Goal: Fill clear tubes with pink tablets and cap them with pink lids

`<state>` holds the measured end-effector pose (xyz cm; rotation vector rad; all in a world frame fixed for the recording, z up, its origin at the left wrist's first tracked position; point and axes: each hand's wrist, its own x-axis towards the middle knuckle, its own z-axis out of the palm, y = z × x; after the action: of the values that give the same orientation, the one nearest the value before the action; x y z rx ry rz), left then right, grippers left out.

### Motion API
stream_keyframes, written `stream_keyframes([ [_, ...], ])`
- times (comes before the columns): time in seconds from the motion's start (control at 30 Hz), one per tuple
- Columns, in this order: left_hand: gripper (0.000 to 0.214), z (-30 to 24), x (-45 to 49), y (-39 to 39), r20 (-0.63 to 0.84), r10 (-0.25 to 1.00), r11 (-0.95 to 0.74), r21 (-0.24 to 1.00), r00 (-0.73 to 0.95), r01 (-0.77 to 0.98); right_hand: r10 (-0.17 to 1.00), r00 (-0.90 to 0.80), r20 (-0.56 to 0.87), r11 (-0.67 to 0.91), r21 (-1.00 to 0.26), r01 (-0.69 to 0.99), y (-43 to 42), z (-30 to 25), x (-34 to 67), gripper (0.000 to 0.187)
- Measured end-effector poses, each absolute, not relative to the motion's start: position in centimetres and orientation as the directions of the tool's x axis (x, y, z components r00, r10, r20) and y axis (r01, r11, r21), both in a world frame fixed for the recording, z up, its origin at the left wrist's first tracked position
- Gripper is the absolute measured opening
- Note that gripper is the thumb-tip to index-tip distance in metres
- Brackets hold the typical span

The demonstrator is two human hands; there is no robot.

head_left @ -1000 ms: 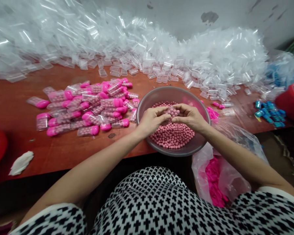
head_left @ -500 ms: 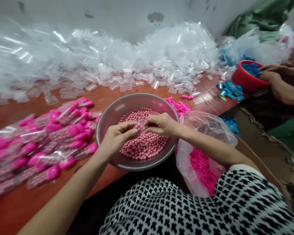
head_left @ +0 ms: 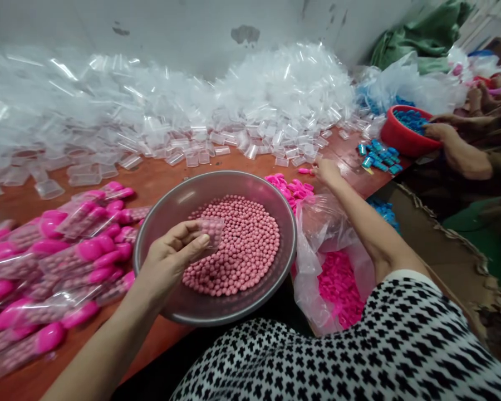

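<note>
A: Where is the clear tube [head_left: 211, 230]?
B: In the left hand [head_left: 171, 260], fingers pinched around it, above the bowl [head_left: 179, 200] of pink beads [head_left: 242, 250].
A: And the right hand [head_left: 328, 170]?
B: It is on the counter [head_left: 158, 178] beside the loose pink caps [head_left: 292, 187]. I can't tell whether its fingers grip anything.

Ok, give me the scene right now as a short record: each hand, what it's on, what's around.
left hand: grips a bead-filled clear tube over the metal bowl
right hand: reaches to the loose pink caps on the table; grip unclear
bowl contents: pink beads
left of bowl: filled tubes with pink caps
back: heap of empty clear tubes
right of bowl: clear bag of pink caps
far right: another person's hand at a red bowl of blue caps
</note>
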<state>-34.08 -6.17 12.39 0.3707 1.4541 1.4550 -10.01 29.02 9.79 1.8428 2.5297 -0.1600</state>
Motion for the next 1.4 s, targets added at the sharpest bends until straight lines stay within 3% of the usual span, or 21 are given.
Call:
stream_keyframes([
  [0.2, 0.048, 12.4, -34.0, -6.2, -0.422, 0.771, 0.216, 0.878, -0.477, -0.427, 0.95, -0.297, -0.097, 0.296, -0.029, 0.955, 30.3, 7.0, -8.9, 0.034],
  [0.37, 0.043, 12.2, -34.0, -6.5, -0.388, 0.801, 0.203, 0.893, -0.457, -0.403, 0.933, -0.345, -0.106, 0.327, -0.152, 0.933, 30.9, 7.4, -8.4, 0.018],
  [0.57, 0.041, 12.0, -34.0, -6.7, -0.333, 0.845, 0.151, 0.899, -0.419, -0.41, 0.922, -0.385, -0.05, 0.309, -0.505, 0.806, 27.8, 10.3, -10.3, 0.026],
  [0.67, 0.039, 12.3, -33.9, -6.6, -0.29, 0.871, 0.101, 0.896, -0.396, -0.433, 0.863, -0.504, -0.034, 0.265, -0.818, 0.51, 23.1, 12.9, -12.6, 0.037],
  [0.73, 0.038, 12.6, -33.6, -6.4, -0.26, 0.885, 0.065, 0.89, -0.386, -0.451, 0.79, -0.612, -0.032, 0.182, -0.941, 0.284, 19.0, 14.5, -14.5, 0.041],
  [0.9, 0.039, 12.8, -32.9, -6.4, -0.198, 0.9, -0.026, 0.865, -0.389, -0.501, 0.584, -0.811, -0.032, 0.158, -0.976, 0.153, 9.5, 16.2, -18.7, 0.044],
  [1.0, 0.04, 12.8, -33.2, -7.2, -0.146, 0.88, -0.096, 0.877, -0.451, -0.471, 0.465, -0.882, -0.081, 0.053, -0.991, 0.119, 7.0, 15.9, -19.7, 0.044],
  [1.13, 0.043, 12.8, -33.9, -8.4, -0.071, 0.895, -0.09, 0.938, -0.44, -0.334, 0.462, -0.881, -0.105, -0.029, -0.994, 0.103, 7.0, 15.7, -20.1, 0.041],
  [1.27, 0.04, 12.4, -34.2, -8.9, 0.022, 0.882, -0.093, 0.988, -0.47, -0.127, 0.566, -0.816, 0.118, 0.191, -0.982, -0.009, 7.1, 16.3, -20.2, 0.041],
  [1.4, 0.036, 11.8, -34.2, -9.0, 0.088, 0.886, -0.12, 0.992, -0.456, -0.042, 0.437, -0.857, 0.272, 0.469, -0.882, -0.041, 6.3, 16.5, -20.5, 0.036],
])
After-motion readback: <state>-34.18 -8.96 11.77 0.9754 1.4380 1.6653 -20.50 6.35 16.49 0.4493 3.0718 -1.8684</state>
